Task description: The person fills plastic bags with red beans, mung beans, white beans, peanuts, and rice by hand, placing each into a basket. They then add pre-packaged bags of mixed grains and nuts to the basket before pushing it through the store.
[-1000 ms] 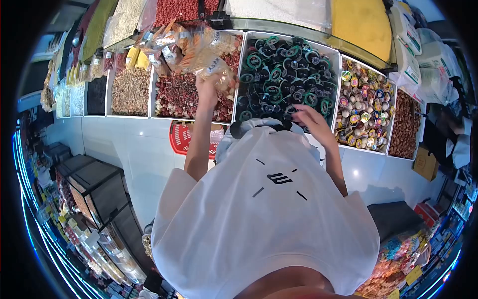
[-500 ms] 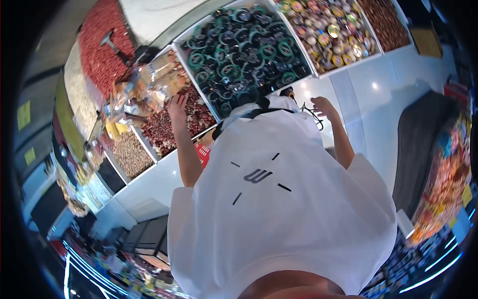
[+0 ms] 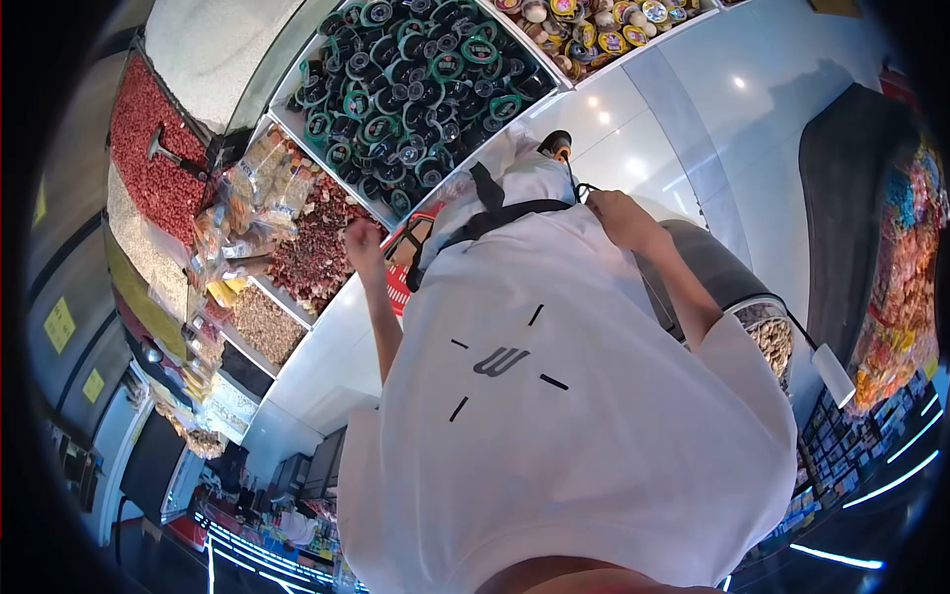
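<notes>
My left hand [image 3: 365,245] hangs at the near edge of the bin of small dark red packets [image 3: 312,252], its fingers drawn in and blurred. Beside its wrist is a red slotted basket [image 3: 398,289], partly covered by my white shirt [image 3: 574,396]. My right hand [image 3: 618,220] is closed at the shirt's right side. A thin black cord or wire [image 3: 586,189] shows right at its fingertips; what lies inside the fist is hidden. A dark shoe [image 3: 557,144] with an orange patch sticks out beyond the shirt.
Ahead stands a bin of dark cups with green rims [image 3: 416,89], with a bin of colourful lidded cups [image 3: 604,35] at its right. Plastic packs [image 3: 252,193] and a scoop [image 3: 176,153] are on the left. A dark rounded counter [image 3: 841,188] stands right on the tiled floor [image 3: 643,129].
My left hand has drawn back from over the dark red packets to the bin's edge. My right hand has come in against the shirt and closed. The view has turned and shifted.
</notes>
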`<state>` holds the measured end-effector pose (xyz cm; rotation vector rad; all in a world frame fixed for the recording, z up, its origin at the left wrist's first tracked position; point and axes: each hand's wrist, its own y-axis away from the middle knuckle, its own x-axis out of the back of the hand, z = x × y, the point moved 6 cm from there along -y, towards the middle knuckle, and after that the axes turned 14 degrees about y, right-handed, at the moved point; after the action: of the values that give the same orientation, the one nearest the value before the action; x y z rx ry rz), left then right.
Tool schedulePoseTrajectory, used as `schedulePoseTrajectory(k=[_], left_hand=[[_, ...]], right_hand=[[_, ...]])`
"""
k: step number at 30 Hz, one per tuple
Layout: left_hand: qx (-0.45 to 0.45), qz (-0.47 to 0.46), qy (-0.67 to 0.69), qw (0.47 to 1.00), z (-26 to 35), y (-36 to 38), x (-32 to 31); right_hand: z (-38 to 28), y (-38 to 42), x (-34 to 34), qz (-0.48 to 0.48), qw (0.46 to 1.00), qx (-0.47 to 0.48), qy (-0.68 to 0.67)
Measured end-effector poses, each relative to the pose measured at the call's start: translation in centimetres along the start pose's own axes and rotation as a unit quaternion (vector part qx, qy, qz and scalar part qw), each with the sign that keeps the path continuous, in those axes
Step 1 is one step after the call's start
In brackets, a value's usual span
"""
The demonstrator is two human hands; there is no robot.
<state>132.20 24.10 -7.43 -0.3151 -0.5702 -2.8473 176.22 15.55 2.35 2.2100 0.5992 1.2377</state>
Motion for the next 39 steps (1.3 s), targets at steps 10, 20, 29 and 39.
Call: schedulePoseTrajectory(k=[10,20,29,39], left_hand=[[0.030,-0.025,-0.262,0.964,-9.8,11.5,-0.1],[0.173,0.077,-0.097,0.977,-13.2,16.8,-4.2],[0.174,0.080,-0.016,0.981,-10.4,17.3,-3.9],[0.206,0.196,-0.032,0.958,-10.2,17.1,0.6]], right_hand=[[0.1,1.0,4.9,-0.049,0.996,0.072,-0.001],[-0.2,-2.2,10.8,-0.415,0.892,0.144,-0.110],[-7.9,-10.5,5.8,-0.161,0.915,0.258,0.265],[-15.7,-11.9,1.6,-0.160,0.913,0.293,0.236]])
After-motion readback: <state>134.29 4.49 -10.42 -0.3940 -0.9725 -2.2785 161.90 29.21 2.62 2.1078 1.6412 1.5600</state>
